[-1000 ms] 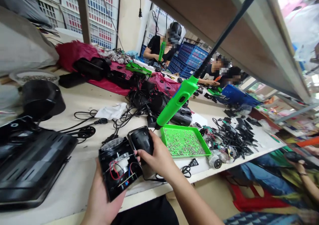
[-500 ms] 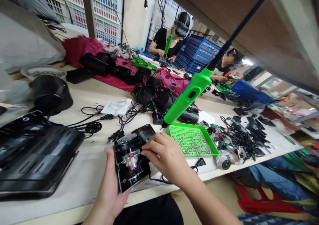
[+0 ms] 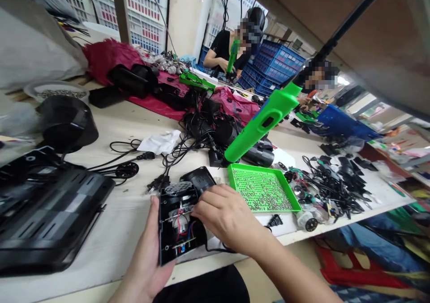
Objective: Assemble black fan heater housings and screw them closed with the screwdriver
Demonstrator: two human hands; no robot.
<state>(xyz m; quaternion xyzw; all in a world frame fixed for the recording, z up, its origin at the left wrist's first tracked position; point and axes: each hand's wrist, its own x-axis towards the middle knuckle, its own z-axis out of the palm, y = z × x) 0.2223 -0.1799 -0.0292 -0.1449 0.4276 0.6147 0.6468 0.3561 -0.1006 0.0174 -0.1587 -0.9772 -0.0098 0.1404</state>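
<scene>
- Left hand [image 3: 144, 260] cradles the open black plastic casing [image 3: 165, 249], gripping it from beneath
- Wiring [image 3: 181, 227] exposed, black cover [image 3: 198, 179] off, beside the right hand's [image 3: 228, 215] fingertips
- Right fingers curled over casing; grip unclear
- Green screw tray [image 3: 262, 189] just past them

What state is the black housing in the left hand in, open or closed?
Open: the housing, resting in the left hand, has its inside facing up, with red and blue wires exposed.
</scene>
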